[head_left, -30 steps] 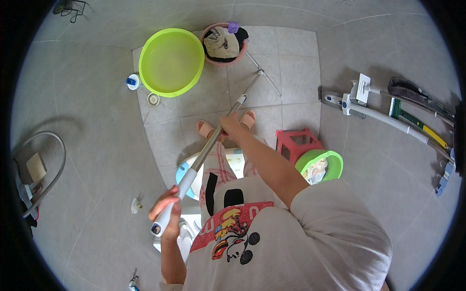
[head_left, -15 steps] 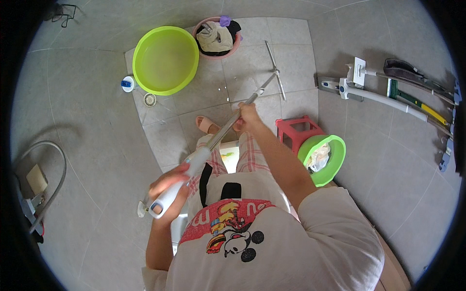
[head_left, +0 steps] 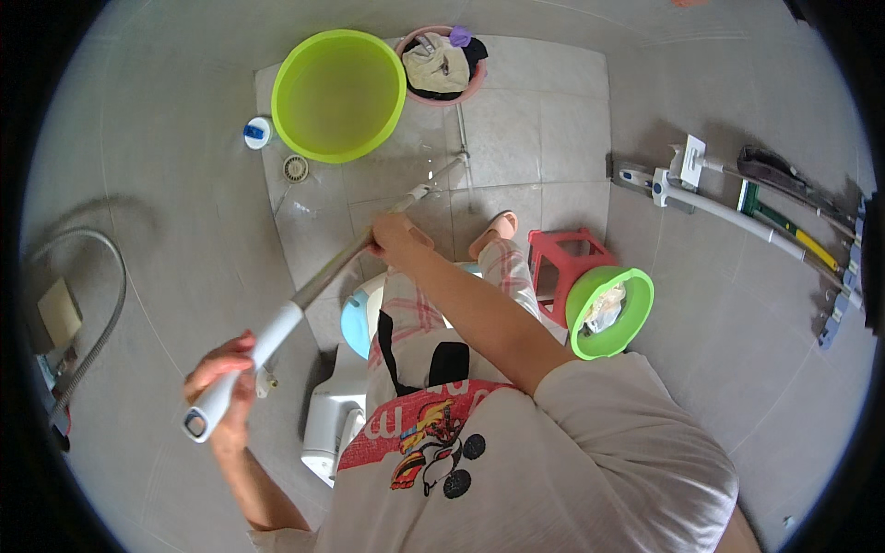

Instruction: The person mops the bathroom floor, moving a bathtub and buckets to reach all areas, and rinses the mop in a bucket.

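A long-handled floor squeegee (head_left: 331, 275) slants from the lower left to the tiled floor ahead of me. My left hand (head_left: 241, 402) is closed around its white grip, near the looped end. Farther down the metal pole, my right hand (head_left: 396, 237) is wrapped round it, with that arm reaching across my body. The thin squeegee blade (head_left: 463, 129) lies on the wet tiles, just in front of a pink laundry basket (head_left: 477, 89) heaped with clothes. Left of that basket stands a large lime-green basin (head_left: 392, 129) of cloudy water.
A white container (head_left: 259, 133) and a round floor drain (head_left: 295, 169) sit by the left wall. To my right are a red stool (head_left: 544, 238) and a smaller green basin (head_left: 634, 321). A toilet (head_left: 330, 415) is behind my left leg. Long-handled tools (head_left: 724, 189) hang along the right wall.
Both hands have moved left with the squeegee. Its blade has swept leftward across the floor, from the right side to the front of the pink basket.
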